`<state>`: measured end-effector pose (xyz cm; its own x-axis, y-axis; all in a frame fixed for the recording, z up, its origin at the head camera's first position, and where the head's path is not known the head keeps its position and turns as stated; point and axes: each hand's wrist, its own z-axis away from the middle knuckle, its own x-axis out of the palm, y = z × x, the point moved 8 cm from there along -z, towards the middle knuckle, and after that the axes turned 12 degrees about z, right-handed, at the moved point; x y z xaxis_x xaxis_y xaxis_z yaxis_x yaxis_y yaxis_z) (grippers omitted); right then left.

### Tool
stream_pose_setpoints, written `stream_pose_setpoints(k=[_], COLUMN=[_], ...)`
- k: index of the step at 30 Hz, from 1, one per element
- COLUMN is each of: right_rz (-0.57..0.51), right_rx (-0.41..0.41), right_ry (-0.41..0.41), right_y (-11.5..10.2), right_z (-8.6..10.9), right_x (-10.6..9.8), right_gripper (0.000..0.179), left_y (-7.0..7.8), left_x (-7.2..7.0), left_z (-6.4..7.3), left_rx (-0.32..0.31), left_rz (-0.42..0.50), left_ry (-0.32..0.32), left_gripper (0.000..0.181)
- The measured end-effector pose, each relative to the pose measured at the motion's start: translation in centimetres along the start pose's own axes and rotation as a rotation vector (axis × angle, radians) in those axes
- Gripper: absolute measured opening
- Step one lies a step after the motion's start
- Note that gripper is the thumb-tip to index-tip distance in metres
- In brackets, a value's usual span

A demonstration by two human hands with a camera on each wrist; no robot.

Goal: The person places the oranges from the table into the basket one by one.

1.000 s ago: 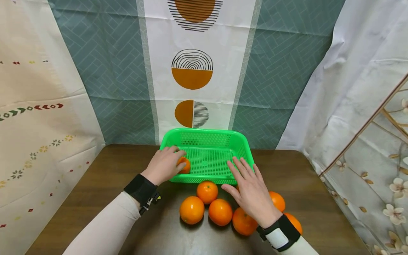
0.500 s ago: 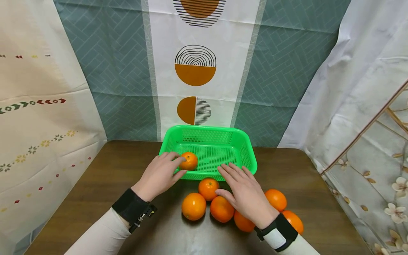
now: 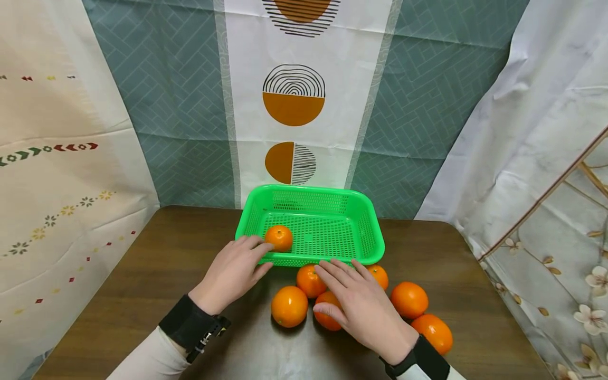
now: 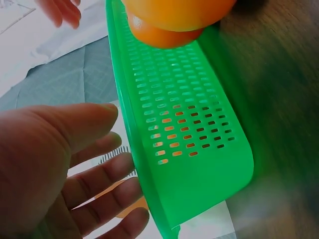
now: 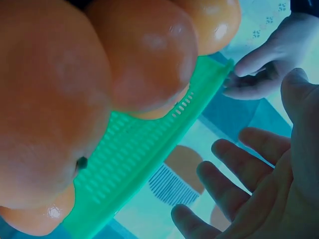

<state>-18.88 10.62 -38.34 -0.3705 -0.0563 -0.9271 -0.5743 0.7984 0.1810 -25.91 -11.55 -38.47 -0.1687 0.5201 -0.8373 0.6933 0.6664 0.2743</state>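
Observation:
A green plastic basket point(image 3: 318, 191) with perforated walls stands at the back of the table. One orange point(image 3: 279, 238) lies inside, by its front left corner. My left hand point(image 3: 233, 274) is at that corner, fingers loosely bent near the rim; in the left wrist view nothing is between thumb and fingers point(image 4: 99, 179). My right hand point(image 3: 366, 306) hovers over the oranges in front of the basket, fingers spread and extended. It partly covers an orange point(image 3: 326, 312). Beside it are another orange point(image 3: 311, 281) and an orange point(image 3: 378, 276) near the basket's front wall.
An orange point(image 3: 289, 306) sits at the left of the group. Two more, an orange point(image 3: 410, 300) and an orange point(image 3: 432, 333), lie right of my right hand. The brown wooden table point(image 3: 190, 237) ends at a hanging patterned cloth point(image 3: 180, 105).
My left hand has let go of the orange in the basket and drawn back toward the front left. My right hand has moved slightly left and nearer to me, over the oranges.

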Motion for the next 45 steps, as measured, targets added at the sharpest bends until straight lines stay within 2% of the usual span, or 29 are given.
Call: stream_pose_setpoints(k=[5, 10, 18, 28, 45], right_rz=[0.007, -0.002, -0.010, -0.018, -0.023], right_rx=[-0.018, -0.001, 0.027, 0.024, -0.037], right_ry=[0.021, -0.010, -0.023, -0.039, -0.039], right_y=[-0.5, -0.5, -0.2, -0.1, -0.7], right_z=[1.0, 2.0, 3.0, 3.2, 2.5], right_x=[-0.3, -0.1, 0.3, 1.4, 2.4], right_gripper=[0.072, 0.071, 0.070, 0.068, 0.069], left_y=[0.0, 0.0, -0.1, -0.6, -0.9], left_x=[0.2, 0.3, 0.3, 0.6, 1.1], left_z=[0.1, 0.2, -0.4, -0.6, -0.7], left_rx=[0.009, 0.011, -0.009, -0.018, -0.002], left_rz=[0.003, 0.003, 0.042, 0.073, 0.014], left_ry=[0.017, 0.021, 0.024, 0.035, 0.032], left_gripper=[0.036, 0.031, 0.032, 0.032, 0.028])
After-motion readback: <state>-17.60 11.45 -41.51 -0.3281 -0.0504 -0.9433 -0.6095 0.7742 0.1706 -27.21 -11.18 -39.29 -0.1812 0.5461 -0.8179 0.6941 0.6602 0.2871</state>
